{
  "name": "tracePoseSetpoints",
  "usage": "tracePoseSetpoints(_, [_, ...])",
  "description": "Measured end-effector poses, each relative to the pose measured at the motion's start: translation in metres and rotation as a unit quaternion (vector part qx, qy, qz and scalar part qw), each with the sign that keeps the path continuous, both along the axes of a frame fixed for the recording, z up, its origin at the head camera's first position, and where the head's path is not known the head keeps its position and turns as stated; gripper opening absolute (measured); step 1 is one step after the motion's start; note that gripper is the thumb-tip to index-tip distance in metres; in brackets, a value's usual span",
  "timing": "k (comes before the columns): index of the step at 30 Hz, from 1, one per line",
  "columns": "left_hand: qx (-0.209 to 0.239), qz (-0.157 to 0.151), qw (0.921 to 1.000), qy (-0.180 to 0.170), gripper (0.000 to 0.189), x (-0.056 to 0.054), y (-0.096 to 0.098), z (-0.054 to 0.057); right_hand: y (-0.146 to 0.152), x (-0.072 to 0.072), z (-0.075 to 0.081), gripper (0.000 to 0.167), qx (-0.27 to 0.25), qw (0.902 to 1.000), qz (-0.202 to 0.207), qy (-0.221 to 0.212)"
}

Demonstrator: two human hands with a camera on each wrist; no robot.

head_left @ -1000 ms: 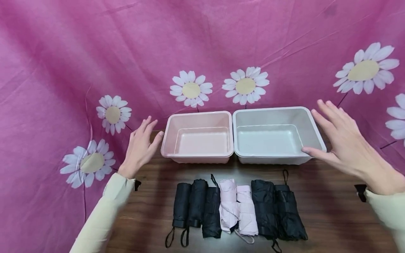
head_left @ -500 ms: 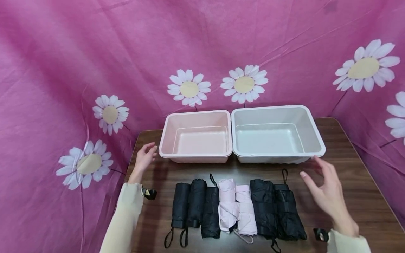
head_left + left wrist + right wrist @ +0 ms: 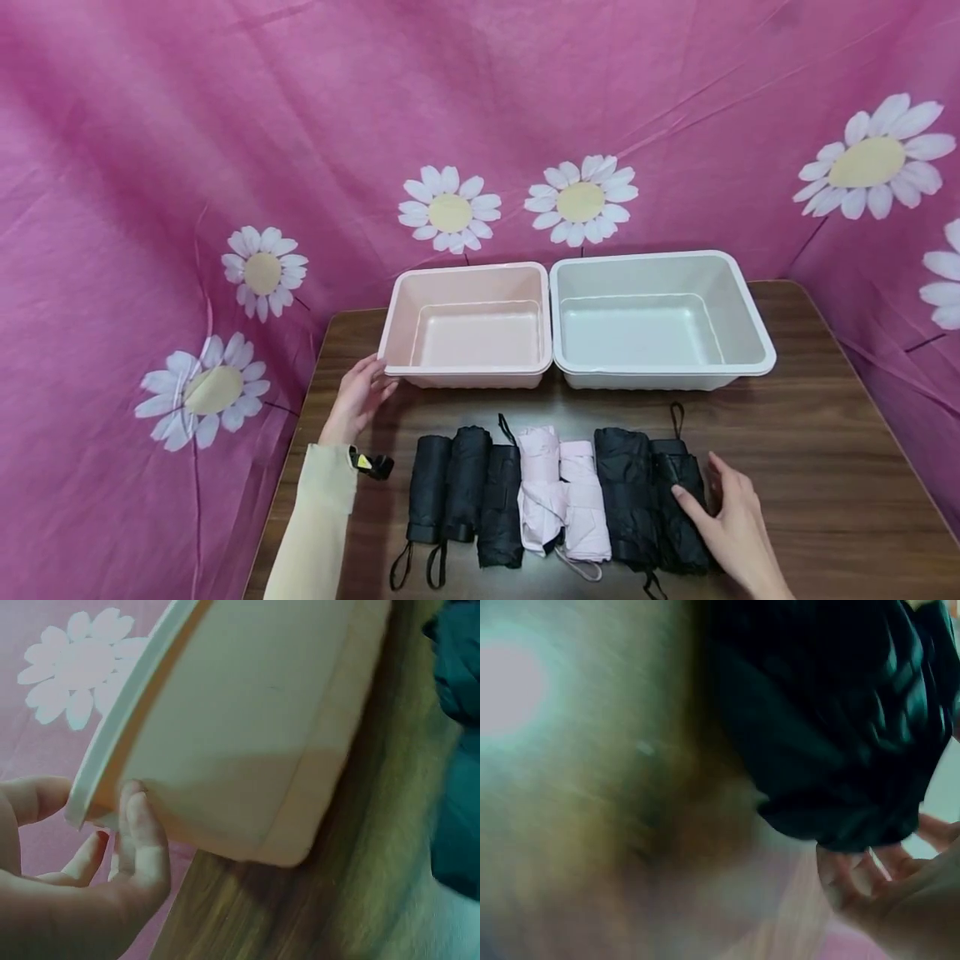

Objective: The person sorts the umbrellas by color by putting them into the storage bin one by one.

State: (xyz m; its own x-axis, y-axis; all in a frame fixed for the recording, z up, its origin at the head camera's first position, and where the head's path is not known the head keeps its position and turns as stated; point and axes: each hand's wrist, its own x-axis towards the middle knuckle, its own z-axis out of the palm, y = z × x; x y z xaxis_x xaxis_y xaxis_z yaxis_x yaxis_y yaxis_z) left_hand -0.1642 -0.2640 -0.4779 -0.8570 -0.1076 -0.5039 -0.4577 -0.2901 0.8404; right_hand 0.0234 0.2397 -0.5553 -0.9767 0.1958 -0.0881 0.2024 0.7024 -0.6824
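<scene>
Several folded umbrellas lie in a row at the front, most of them black, with two pale pink umbrellas (image 3: 584, 504) in the middle. My right hand (image 3: 738, 521) grips the rightmost black umbrella (image 3: 678, 517), thumb on its top and fingers along its right side. In the right wrist view, this black umbrella (image 3: 832, 727) hides part of the fingers (image 3: 836, 881). Farther back, my left hand (image 3: 360, 400) pinches the front left corner of a pink bin (image 3: 472, 379). Seen from the left wrist, fingers (image 3: 146, 836) sit under the rim of the pink bin (image 3: 232, 735).
A pale grey bin (image 3: 652, 379) stands right against the pink one, and nothing lies in either. Behind them hangs a pink curtain (image 3: 510, 100) with white daisies. All of it rests on a dark wooden table (image 3: 817, 450). Thin wrist loops stick out from several umbrellas.
My right hand has come down from beside the grey bin onto the rightmost black umbrella. My left hand has dropped, then moved right to the corner of the pink bin.
</scene>
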Motion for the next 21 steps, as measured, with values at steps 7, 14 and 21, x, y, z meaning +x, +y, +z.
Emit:
tracePoseSetpoints(7, [0.033, 0.039, 0.9982, 0.029, 0.035, -0.003, 0.002, -0.003, -0.014, 0.006, -0.003, 0.097, -0.002, 0.9930, 0.021, -0.117])
tracePoseSetpoints(14, [0.035, 0.057, 0.9969, 0.041, 0.037, -0.002, 0.004, -0.004, -0.021, 0.000, 0.000, 0.113, -0.007, 0.9773, 0.001, -0.212])
tracePoseSetpoints(21, [0.043, 0.081, 0.9949, 0.041, 0.028, 0.000, 0.012, -0.006, -0.020, 0.002, 0.006, 0.128, 0.021, 0.9603, 0.000, -0.278])
